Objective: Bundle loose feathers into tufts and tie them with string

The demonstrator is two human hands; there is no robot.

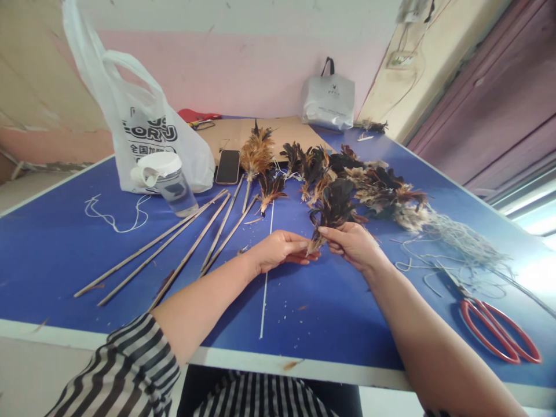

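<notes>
Both my hands are on a bunch of dark feathers above the middle of the blue table. My right hand pinches it between thumb and fingers near its lower end. The fingertips of my left hand close on the pale base of the same bunch. Beyond my hands lies a heap of black and brown feather bunches. A small feather tuft and a brown feather bunch on a stick lie to the left of it.
Several thin sticks lie at left, near a plastic water bottle and a white bag. A phone lies by the cardboard. Red-handled scissors and tangled string are at right. A grey bag stands behind.
</notes>
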